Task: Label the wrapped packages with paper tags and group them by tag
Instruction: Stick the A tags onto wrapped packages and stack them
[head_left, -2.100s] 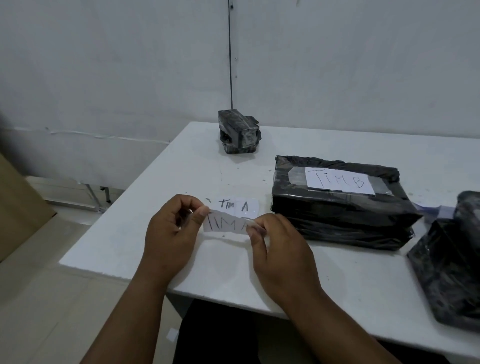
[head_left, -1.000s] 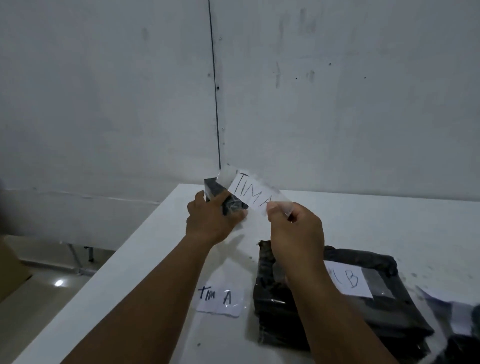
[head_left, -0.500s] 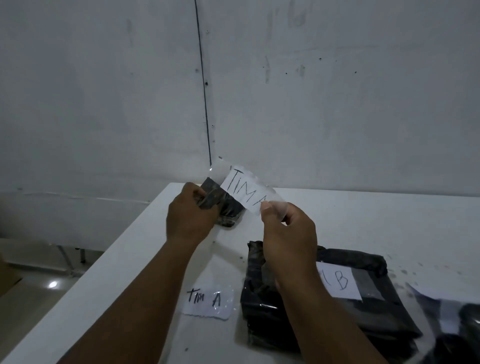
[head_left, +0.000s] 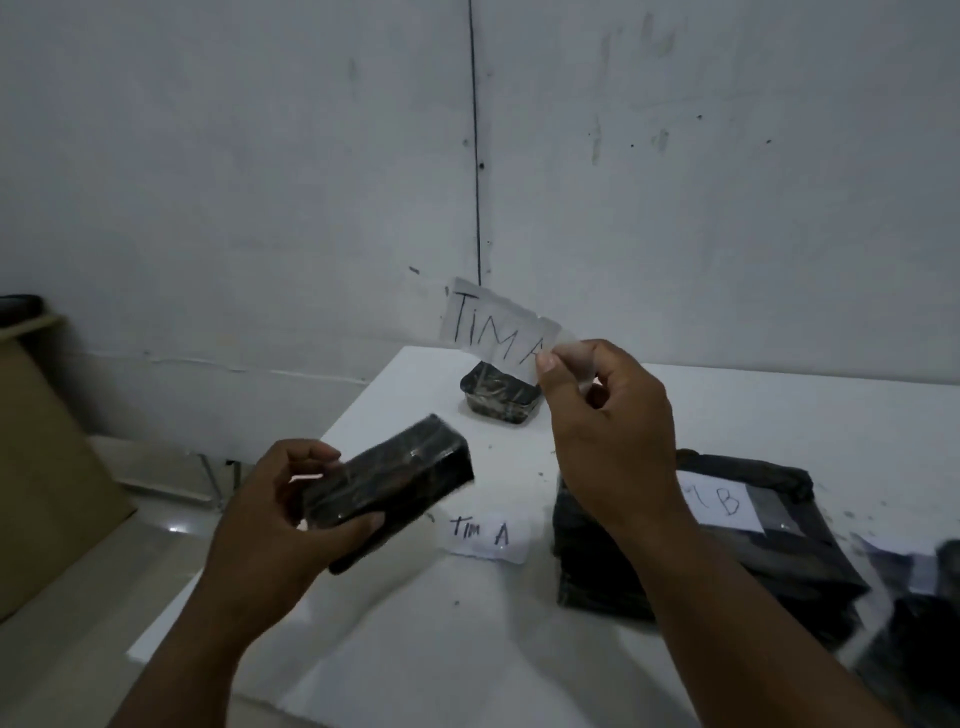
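Note:
My left hand (head_left: 270, 525) grips a small black wrapped package (head_left: 395, 480), lifted above the table's left side. My right hand (head_left: 608, 436) pinches a paper tag reading "TIM A" (head_left: 493, 330) by its right end, held up in the air with clear tape on it. A second "TIM A" tag (head_left: 485, 535) lies flat on the white table (head_left: 467, 634). Another small black package (head_left: 498, 397) rests at the far end. To the right lies a large black package (head_left: 769, 561) with a tag ending in "B" (head_left: 727, 504), partly hidden by my right wrist.
A further dark package (head_left: 924, 654) sits at the right edge, cut off by the frame. A brown cardboard sheet (head_left: 47, 467) leans on the left by the floor. A white wall rises right behind the table.
My left hand has lifted one small black package off the far end and brought it toward me. My right hand keeps the "TIM A" tag raised.

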